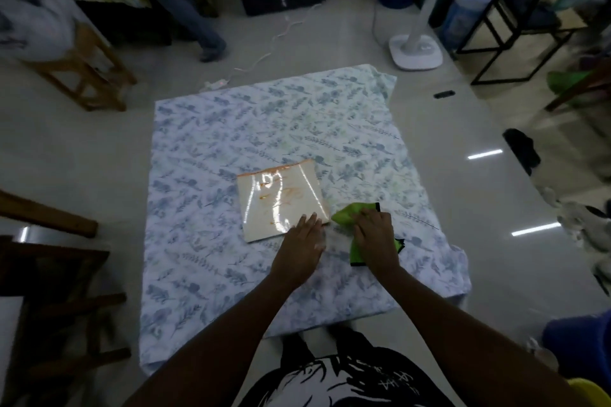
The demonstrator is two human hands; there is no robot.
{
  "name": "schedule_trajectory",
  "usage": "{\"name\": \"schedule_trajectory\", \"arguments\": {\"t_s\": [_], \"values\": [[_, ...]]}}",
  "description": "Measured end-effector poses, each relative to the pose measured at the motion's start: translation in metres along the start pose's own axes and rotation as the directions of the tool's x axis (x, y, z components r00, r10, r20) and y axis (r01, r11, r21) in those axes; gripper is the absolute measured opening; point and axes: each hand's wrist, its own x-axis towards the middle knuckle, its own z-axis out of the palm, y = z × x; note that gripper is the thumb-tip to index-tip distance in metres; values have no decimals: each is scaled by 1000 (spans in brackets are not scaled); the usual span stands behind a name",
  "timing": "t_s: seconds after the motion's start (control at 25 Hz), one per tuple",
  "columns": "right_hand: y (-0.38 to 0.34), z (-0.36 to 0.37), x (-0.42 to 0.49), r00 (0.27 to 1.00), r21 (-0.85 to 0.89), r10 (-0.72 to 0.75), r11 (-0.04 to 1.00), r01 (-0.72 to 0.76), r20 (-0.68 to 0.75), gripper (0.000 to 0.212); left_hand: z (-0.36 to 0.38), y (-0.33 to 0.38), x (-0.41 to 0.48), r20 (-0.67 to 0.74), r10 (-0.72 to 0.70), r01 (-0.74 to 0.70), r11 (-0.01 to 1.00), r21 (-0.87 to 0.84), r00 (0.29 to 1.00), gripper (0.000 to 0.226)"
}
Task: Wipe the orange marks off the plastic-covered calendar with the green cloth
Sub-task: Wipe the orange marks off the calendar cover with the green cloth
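Observation:
The plastic-covered calendar (281,201) lies flat near the middle of a leaf-printed sheet (205,149). Its glossy cover carries orange scribbles in the centre and an orange line along the far edge. My left hand (302,241) rests flat with spread fingers on the calendar's near right corner. The green cloth (347,216), edged in black, lies crumpled on the sheet just right of the calendar. My right hand (375,236) sits on top of the cloth and grips it. Part of the cloth is hidden under that hand.
The sheet covers a low surface on a glossy tiled floor. A white fan base (415,51) and a white cable (258,59) lie beyond it. Wooden stools (82,76) stand at left, a black metal rack (515,26) at right. A person's leg (198,26) stands behind.

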Motion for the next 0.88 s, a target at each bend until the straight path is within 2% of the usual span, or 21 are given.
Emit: {"name": "schedule_trajectory", "arguments": {"t_s": [0.12,0.28,0.4,0.48,0.56,0.68,0.76,0.88], "values": [[-45,8,28,999,80,-49,996,49,7,35,-18,-33,-15,-54,-117,115,993,-40,992,60],[-85,30,62,995,98,-81,992,76,50,37,-41,-83,-29,-34,-291,289,956,-60,956,68],[-110,41,87,987,41,11,999,-18,158,38,-54,-113,-20,59,-364,368,927,-76,929,79],[-124,46,97,963,-44,98,995,-90,251,38,-57,-123,-11,129,-351,358,933,-32,927,85],[-130,53,102,940,-144,111,987,-67,321,47,-57,-126,-5,156,-333,335,942,11,930,91],[-122,62,86,919,-194,-48,972,133,392,56,-53,-129,-3,129,-328,324,945,54,936,99],[-117,62,64,891,-157,-149,959,236,428,56,-52,-134,-2,136,-306,295,950,99,942,107],[-119,60,45,894,-116,-166,966,233,416,52,-51,-141,-5,142,-279,271,960,74,950,110]]}}
